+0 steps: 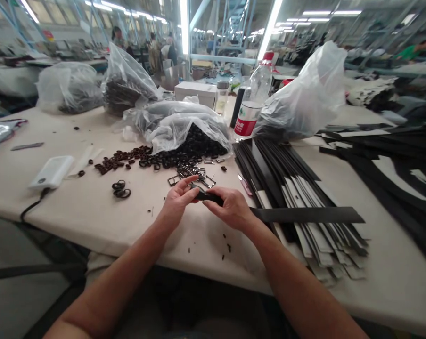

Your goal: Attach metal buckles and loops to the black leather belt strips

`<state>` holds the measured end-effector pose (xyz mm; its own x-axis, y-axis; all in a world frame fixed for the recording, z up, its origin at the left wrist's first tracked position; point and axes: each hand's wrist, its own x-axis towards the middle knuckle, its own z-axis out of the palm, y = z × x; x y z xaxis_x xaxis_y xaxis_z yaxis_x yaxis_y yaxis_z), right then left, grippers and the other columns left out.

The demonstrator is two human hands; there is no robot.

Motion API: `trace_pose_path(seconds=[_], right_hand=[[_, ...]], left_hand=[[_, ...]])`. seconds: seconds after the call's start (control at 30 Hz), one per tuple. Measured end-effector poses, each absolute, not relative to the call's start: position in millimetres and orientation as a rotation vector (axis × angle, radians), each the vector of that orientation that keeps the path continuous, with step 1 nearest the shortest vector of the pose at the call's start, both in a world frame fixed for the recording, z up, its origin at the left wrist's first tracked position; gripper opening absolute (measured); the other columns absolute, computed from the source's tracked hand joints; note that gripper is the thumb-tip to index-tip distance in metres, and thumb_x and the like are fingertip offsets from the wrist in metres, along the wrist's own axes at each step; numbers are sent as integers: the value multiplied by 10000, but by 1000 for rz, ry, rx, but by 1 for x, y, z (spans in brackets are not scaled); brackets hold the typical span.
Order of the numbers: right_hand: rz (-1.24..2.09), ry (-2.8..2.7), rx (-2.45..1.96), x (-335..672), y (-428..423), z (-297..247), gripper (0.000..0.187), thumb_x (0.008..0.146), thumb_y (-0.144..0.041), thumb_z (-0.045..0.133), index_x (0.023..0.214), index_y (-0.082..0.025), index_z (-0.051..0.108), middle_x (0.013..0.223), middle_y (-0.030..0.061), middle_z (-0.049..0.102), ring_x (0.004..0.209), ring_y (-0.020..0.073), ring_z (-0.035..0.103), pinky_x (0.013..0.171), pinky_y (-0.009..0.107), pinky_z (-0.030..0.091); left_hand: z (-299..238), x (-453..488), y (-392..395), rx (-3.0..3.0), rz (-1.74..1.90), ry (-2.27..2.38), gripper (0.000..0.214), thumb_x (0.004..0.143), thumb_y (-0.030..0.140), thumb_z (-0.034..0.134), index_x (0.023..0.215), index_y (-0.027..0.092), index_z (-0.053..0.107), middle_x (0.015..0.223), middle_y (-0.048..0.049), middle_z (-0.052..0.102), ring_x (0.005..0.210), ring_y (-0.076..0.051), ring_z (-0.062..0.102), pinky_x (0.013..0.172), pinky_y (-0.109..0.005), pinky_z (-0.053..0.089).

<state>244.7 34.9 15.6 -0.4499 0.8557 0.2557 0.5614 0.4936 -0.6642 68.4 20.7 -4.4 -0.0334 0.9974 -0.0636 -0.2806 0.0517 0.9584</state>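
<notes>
Black strap [305, 215] grasped by left hand [177, 200] and right hand [232, 209], before bag [179, 125] spilling black rings [195, 145].

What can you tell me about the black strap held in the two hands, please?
The black strap is a long, flat, matte band, seemingly leather or similar, with a straight-cut far end. It runs level from the hands out to the right, lying across the stack of black strips. The left hand pinches its near end and the right hand grips it just beside; the fingers hide most of that end.
</notes>
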Motion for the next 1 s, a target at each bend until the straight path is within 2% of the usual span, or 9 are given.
trace_pose_path(seconds=[0.2,0.3,0.4,0.53,0.67,0.8,0.9,1.0], right_hand=[[769,-2165,-1120,248,36,16,212,871,-316,647,1048,-217,710,947,29,743,829,198,672,723,286,454],[732,-2175,-1105,248,36,15,189,899,-349,633,1012,-218,710,924,33,740,814,197,669,712,284,448],[551,-2194,-1055,247,35,13,158,921,-331,611,897,-200,695,834,40,718,760,191,648,680,280,422],[202,-2099,-1059,249,38,13,223,955,-335,551,815,-196,654,743,41,674,704,185,607,661,288,380],[106,-1902,-1079,258,43,18,268,973,-358,496,816,-197,641,715,42,663,666,179,588,649,285,380],[147,-1837,-1085,264,48,16,266,960,-396,520,853,-192,653,721,37,683,632,173,598,622,273,386],[146,-1858,-1091,264,54,8,290,948,-437,537,867,-189,665,709,35,690,615,176,605,605,271,380],[138,-1884,-1089,263,56,5,321,946,-462,529,853,-190,670,687,33,689,593,178,601,587,273,370]], left_hand=[[-6,67,22,934,1292,1035,595,716,371,784,1251,172,618,779,-2,669,707,-116,609,697,-240,496],[-7,69,21,959,1306,1008,601,714,384,796,1248,168,623,749,1,674,676,-108,602,685,-231,490],[-6,67,22,910,1346,1003,555,727,457,786,1194,184,657,754,3,681,656,-101,605,646,-217,489],[6,58,38,805,1378,1035,510,670,542,796,1004,167,705,753,-24,708,639,-117,630,608,-222,487],[33,58,66,1208,1377,1136,346,707,444,777,889,157,712,802,-51,732,675,-137,643,652,-245,485],[46,73,79,1813,1127,1377,147,806,287,657,834,163,731,699,-15,698,624,-129,587,608,-238,416],[42,69,78,2071,907,1516,148,836,249,626,881,186,752,720,-5,705,645,-129,584,615,-236,385],[38,30,68,2042,865,1714,149,841,279,629,849,197,754,696,0,697,624,-131,571,615,-242,376]])
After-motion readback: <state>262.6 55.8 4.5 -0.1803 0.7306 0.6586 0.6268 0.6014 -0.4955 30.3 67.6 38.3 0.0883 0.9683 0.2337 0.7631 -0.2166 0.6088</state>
